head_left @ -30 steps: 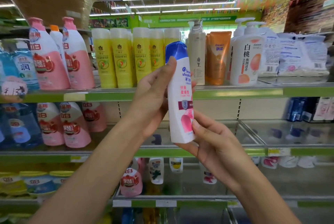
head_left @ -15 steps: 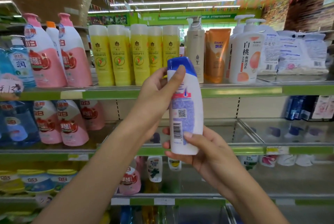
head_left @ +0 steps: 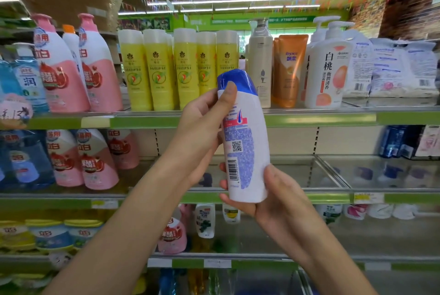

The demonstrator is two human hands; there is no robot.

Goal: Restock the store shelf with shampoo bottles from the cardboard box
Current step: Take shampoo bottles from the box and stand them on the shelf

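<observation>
A white shampoo bottle (head_left: 245, 142) with a blue cap is held upright in front of the shelves, its back label with barcode and QR code facing me. My left hand (head_left: 202, 128) grips its upper part, the index finger lying against the cap. My right hand (head_left: 273, 197) cups its base from below, thumb on the side. The bottle hangs in front of the middle shelf (head_left: 328, 197), whose centre and right sections hold little. The cardboard box is out of view.
The top shelf (head_left: 309, 118) carries pink detergent bottles (head_left: 100, 75), yellow bottles (head_left: 162, 73), an orange tube (head_left: 289, 68) and a white pump bottle (head_left: 329, 68). More pink bottles (head_left: 95, 161) stand at the middle shelf's left. Small bottles sit on the lower shelf (head_left: 262, 257).
The bottle has been turned from its front label to its back label and has dropped slightly lower. Both hands shifted their hold with it.
</observation>
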